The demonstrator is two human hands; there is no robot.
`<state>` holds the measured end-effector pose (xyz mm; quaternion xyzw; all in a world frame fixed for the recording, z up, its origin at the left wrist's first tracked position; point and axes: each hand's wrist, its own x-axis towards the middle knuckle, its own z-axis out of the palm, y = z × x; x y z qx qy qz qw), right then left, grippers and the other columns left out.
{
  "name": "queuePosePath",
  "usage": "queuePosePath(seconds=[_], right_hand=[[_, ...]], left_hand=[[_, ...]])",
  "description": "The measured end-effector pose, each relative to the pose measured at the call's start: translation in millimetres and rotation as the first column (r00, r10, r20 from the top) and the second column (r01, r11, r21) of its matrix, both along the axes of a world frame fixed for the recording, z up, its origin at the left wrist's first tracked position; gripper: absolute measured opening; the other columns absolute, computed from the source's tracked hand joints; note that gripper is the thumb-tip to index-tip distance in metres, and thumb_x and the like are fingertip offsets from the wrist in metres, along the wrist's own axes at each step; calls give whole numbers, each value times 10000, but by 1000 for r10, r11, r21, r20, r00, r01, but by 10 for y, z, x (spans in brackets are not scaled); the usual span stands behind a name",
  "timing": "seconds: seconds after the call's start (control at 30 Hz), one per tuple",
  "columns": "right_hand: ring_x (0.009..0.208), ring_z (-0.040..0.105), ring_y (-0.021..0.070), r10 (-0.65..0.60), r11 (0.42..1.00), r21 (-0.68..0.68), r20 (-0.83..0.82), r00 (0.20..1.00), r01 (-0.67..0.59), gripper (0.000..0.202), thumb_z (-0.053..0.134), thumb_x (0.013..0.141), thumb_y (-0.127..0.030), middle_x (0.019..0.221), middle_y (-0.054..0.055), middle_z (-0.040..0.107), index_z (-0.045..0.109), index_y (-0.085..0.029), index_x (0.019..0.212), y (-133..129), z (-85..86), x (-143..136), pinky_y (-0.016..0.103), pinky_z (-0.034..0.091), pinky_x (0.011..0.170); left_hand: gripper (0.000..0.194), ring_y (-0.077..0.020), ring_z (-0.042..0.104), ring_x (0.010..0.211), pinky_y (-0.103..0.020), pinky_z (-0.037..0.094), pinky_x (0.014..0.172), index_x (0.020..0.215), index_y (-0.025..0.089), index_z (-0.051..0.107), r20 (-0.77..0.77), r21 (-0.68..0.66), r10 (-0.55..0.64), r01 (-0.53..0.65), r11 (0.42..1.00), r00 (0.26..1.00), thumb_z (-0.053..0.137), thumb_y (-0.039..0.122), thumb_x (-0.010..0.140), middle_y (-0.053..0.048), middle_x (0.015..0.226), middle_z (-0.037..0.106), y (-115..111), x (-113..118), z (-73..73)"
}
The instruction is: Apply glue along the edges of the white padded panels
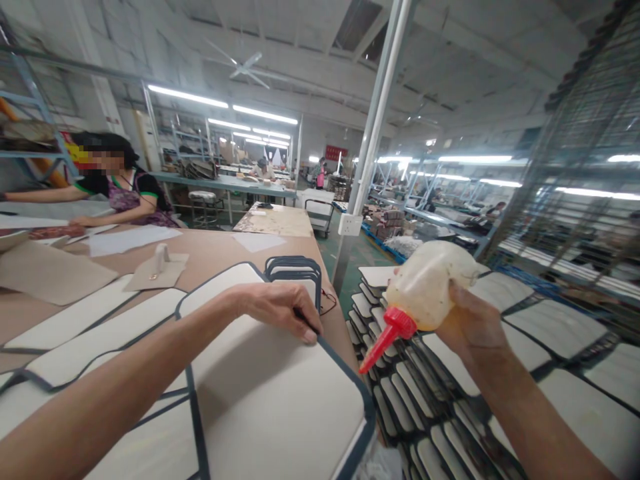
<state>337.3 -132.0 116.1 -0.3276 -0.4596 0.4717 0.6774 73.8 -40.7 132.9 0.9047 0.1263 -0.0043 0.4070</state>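
The left hand (285, 312) is curling its fingers over the dark edge (369, 403) of a white panel (280, 400) above the table (210, 252); the right hand (467, 317) is clasping a squeeze bottle (425, 283), its red nozzle (385, 339) slanting into open room beside that edge.

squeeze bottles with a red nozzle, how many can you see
1. The squeeze bottle is in the person's right hand, its red nozzle slanting down. Any others could be hidden in the cluttered, blurred background.
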Motion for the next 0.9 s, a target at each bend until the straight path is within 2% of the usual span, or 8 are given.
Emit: queuePosePath(seconds=[0.13, 0.37, 0.5, 0.6, 0.77, 0.9], right_hand=[[1029, 607, 284, 26, 1000, 9, -10, 1000, -26, 452, 727, 606, -358, 974, 39, 709, 623, -241, 1030, 10, 13, -29, 463, 467, 930], [972, 635, 256, -13, 1000, 10, -7, 1000, 13, 407, 744, 612, -299, 902, 4, 721, 634, -255, 1001, 100, 9, -64, 416, 514, 871], [914, 655, 245, 7, 1000, -3, -11, 1000, -7, 377, 739, 627, -280, 882, 12, 723, 643, -234, 989, 170, -25, -131, 397, 530, 848], [904, 658, 244, 24, 999, -35, -36, 999, -25, 341, 732, 639, -293, 884, 13, 722, 651, -222, 963, 211, -60, -177, 400, 526, 855], [900, 660, 269, 43, 994, -96, -24, 999, -45, 343, 711, 653, -355, 898, 41, 722, 644, -205, 954, 217, -83, -202, 422, 536, 825], [963, 639, 278, 62, 995, -80, -23, 998, -64, 387, 702, 661, -378, 964, 53, 710, 621, -219, 1005, 207, -71, -169, 434, 523, 845]], left_hand=[[338, -145, 548, 658, -168, 416, 562, 889, 77, 734, -10, -23, 29, -29, 999, 1000, 625, 376, 773, -46, 709, 680, -29, -27, -2], [374, -138, 526, 609, -188, 402, 547, 889, 61, 725, -41, -29, 78, -80, 996, 996, 612, 400, 777, -41, 670, 643, -63, -140, -66], [334, -134, 541, 647, -175, 415, 583, 900, 60, 719, -26, -52, 76, -77, 996, 997, 611, 355, 787, -40, 697, 653, -67, -177, -99], [317, -132, 551, 664, -171, 419, 599, 902, 59, 718, -13, -64, 67, -68, 996, 998, 607, 335, 793, -46, 722, 669, -69, -195, -114], [356, -144, 565, 676, -183, 432, 611, 912, 76, 723, 8, -59, 86, -86, 995, 996, 611, 389, 784, -49, 750, 687, -64, -249, -144], [377, -144, 559, 652, -186, 435, 582, 914, 68, 724, 3, -76, 120, -119, 990, 993, 625, 401, 767, -48, 726, 684, -76, -291, -140]])
